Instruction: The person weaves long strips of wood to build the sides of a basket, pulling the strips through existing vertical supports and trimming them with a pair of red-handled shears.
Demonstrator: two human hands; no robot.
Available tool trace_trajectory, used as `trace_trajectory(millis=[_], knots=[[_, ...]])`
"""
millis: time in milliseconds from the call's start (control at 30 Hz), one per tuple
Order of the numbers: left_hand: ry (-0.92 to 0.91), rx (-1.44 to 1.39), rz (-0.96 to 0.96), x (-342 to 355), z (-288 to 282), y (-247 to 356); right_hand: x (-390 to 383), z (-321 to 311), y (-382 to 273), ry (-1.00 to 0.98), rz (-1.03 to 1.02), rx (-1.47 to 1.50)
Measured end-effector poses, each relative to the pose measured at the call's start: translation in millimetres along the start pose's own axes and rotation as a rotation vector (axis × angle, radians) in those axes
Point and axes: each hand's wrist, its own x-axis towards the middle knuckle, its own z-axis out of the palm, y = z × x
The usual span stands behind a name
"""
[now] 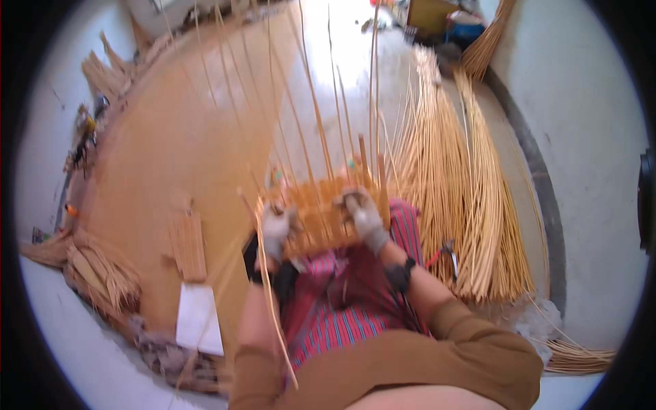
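Note:
My left hand (278, 225), in a pale glove, grips the left part of a woven rattan piece (318, 229) held over my lap. My right hand (363, 217), gloved too, has its fingers closed on the piece's right part. Long thin canes (310, 130) rise from its far edge. A loose cane (272, 301) runs down past my left forearm. Striped pink cloth (342, 324) covers my lap. My fingertips are blurred.
Long cane bundles (451, 198) lie on the right, beside pliers (437, 254). Flat woven strips (188, 246) and a white sheet (198, 318) lie on the left floor (150, 171). More bundles (102, 273) line the left wall; containers (459, 26) stand at the back.

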Motion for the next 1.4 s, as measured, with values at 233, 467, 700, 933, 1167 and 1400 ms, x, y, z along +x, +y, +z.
trace_trajectory(millis=[233,467,700,933,1167,1400], knots=[[0.248,0.096,-0.076,-19.9,17.4,24.5,-19.8,24.9,-32.2,0.027,-0.103,-0.115],[0.106,0.81,0.387,-42.6,53.8,60.8,-4.5,-20.1,-21.8,0.35,-0.041,-0.056],[-0.049,0.842,0.066,-25.7,83.8,39.2,82.2,63.1,-76.1,0.054,-0.66,-0.887],[0.186,0.853,0.509,-44.7,83.1,44.2,-6.9,-56.5,-39.4,0.37,-0.114,-0.096],[-0.157,1.174,0.502,-71.0,165.0,38.0,60.1,-16.9,-125.4,0.416,-0.814,-1.498],[-0.271,1.264,0.57,-61.1,144.4,35.3,17.7,-51.6,-73.4,0.301,-0.246,-1.559]])
